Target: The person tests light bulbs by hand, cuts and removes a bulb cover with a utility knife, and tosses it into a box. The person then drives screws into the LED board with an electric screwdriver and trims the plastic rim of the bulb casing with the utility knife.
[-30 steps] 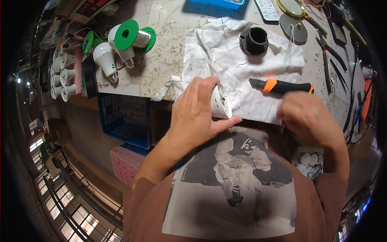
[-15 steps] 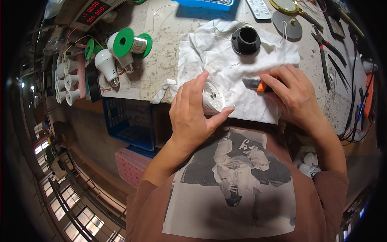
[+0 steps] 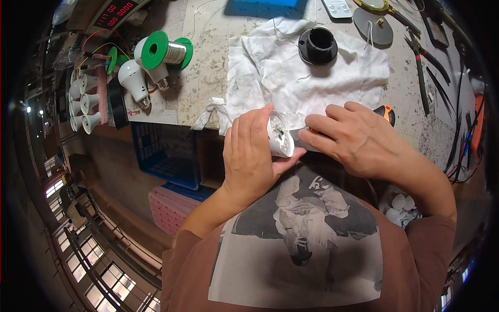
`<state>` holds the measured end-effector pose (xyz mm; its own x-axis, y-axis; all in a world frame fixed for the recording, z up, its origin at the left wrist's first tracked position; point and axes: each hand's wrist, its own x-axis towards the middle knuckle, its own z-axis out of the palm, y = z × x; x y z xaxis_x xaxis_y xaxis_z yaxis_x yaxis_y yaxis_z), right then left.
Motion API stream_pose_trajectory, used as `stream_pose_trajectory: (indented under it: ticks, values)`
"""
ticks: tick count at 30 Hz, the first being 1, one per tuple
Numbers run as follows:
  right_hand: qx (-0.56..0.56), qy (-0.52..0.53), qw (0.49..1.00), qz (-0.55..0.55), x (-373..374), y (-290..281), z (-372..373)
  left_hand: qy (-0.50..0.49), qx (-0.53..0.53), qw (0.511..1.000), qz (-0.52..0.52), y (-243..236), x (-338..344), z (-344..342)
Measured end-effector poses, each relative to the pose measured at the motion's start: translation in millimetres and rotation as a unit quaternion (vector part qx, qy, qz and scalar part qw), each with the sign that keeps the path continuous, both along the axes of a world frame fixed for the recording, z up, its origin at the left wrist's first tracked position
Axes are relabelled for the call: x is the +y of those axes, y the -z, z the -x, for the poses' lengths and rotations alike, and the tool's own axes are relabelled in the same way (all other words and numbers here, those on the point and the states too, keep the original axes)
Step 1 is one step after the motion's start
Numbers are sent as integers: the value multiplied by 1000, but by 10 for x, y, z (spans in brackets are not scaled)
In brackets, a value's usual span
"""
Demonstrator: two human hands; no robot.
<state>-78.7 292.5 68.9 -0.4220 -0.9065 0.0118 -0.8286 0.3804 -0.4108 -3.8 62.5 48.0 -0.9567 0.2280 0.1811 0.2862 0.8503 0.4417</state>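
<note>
My left hand (image 3: pixel 252 145) is closed around an LED bulb body (image 3: pixel 280 136) with its dome off, the round chip board facing right. In my right hand (image 3: pixel 343 135) is a utility knife (image 3: pixel 385 115), its orange and black end sticking out behind the fingers. The knife's blade, partly hidden by those fingers, meets or nearly meets the bulb's right rim; I cannot tell whether it touches. Both hands are over the near edge of a white cloth (image 3: pixel 254 67). Farther up on that cloth stands a black ring-shaped holder (image 3: pixel 318 47).
Left of the cloth are a green solder spool (image 3: pixel 156 50) and assembled bulbs (image 3: pixel 134 82). A blue tray (image 3: pixel 265 8), a grey disc (image 3: pixel 373 26) and pliers (image 3: pixel 421 67) lie around the far and right sides. Below the bench's left edge sits a blue crate (image 3: pixel 163 156).
My right hand has brought the knife left and nearer, up to the bulb's rim. The bulb has tilted and shifted slightly toward me in my left hand.
</note>
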Motion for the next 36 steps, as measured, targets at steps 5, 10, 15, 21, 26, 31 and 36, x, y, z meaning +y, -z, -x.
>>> stream_pose_trajectory:
  ticks: [5,10,15,21,26,31,36]
  values:
    - [19,-36,999,-23,-45,-21,40,10,-3,1000,4,-21,0,20]
    - [76,-8,996,-37,-106,-10,-101,18,-22,1000,2,-30,-28,59]
    - [86,39,994,-50,-155,11,-221,22,-17,1000,-3,-6,-33,86]
    - [135,44,990,-25,-132,130,-279,19,-30,999,-16,-9,-42,92]
    - [149,57,987,-12,-138,169,-320,14,-45,999,-18,-10,-60,91]
    - [124,89,988,3,-147,187,-393,13,-52,998,-26,-11,-69,94]
    - [75,101,992,3,-133,119,-376,16,-39,999,-35,23,-93,80]
